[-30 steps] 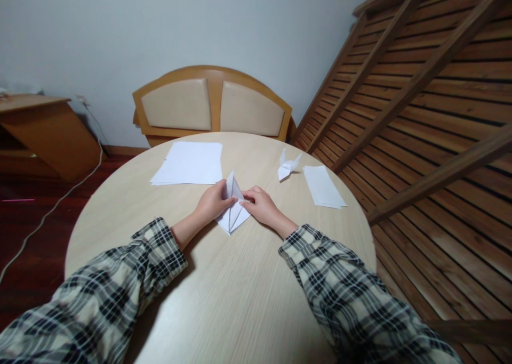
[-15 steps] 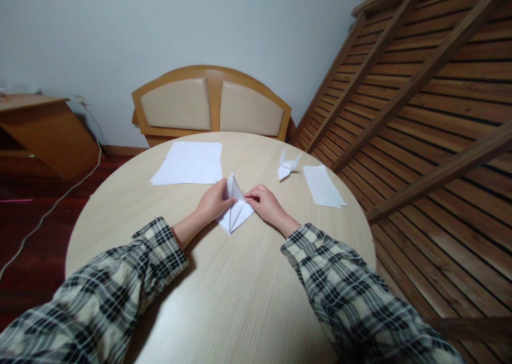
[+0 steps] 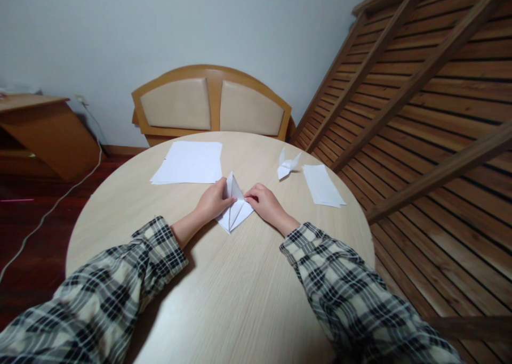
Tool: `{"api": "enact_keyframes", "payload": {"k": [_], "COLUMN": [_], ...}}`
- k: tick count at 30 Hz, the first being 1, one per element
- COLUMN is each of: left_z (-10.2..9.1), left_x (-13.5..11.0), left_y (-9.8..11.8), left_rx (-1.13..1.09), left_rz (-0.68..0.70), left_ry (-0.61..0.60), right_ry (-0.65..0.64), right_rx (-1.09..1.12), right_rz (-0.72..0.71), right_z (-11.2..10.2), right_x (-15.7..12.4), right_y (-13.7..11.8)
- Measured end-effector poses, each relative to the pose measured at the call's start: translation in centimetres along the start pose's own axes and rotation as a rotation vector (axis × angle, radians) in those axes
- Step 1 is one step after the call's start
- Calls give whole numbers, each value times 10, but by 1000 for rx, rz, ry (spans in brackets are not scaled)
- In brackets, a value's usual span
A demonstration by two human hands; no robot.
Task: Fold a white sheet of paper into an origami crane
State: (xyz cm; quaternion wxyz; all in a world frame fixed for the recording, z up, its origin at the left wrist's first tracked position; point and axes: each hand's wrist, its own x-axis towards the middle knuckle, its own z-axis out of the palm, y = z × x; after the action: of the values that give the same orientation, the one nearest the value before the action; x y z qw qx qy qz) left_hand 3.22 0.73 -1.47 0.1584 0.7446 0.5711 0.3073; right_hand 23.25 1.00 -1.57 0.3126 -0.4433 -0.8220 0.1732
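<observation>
A partly folded white paper piece (image 3: pixel 235 210) lies in the middle of the round pale wooden table (image 3: pixel 224 300). My left hand (image 3: pixel 212 203) pinches its left side, fingers curled on the raised flap. On the other side my right hand (image 3: pixel 264 203) presses the paper's right edge with bent fingers. Both arms wear plaid sleeves.
A stack of white sheets (image 3: pixel 189 162) lies at the far left of the table. A finished folded paper bird (image 3: pixel 287 166) and a smaller pile of paper (image 3: pixel 322 186) sit at the far right. A padded wooden chair (image 3: pixel 211 105) stands behind; a slatted wooden frame (image 3: pixel 420 87) leans at right.
My right hand has slid slightly right along the paper's edge, flattening the fold. The left hand has kept its hold.
</observation>
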Motion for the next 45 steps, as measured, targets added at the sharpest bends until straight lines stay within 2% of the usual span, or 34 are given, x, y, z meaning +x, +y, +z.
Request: {"api": "enact_keyframes", "payload": {"k": [5, 11, 22, 38, 45], "left_z": [-1, -3, -1, 2, 0], "left_x": [0, 0, 1, 1, 0], "left_y": [1, 4, 1, -5, 0], "left_rx": [14, 9, 3, -10, 2], "left_rz": [-4, -21, -3, 31, 4], "left_ry": [-19, -32, -15, -8, -32], "right_ry": [-1, -6, -10, -42, -121], "right_rx": [-31, 37, 53, -66, -169], "right_rz": [-3, 52, 99, 56, 68], "right_z": [-2, 0, 2, 8, 1], "right_x": [0, 1, 0, -6, -10], "right_y": [-3, 0, -1, 1, -15]}}
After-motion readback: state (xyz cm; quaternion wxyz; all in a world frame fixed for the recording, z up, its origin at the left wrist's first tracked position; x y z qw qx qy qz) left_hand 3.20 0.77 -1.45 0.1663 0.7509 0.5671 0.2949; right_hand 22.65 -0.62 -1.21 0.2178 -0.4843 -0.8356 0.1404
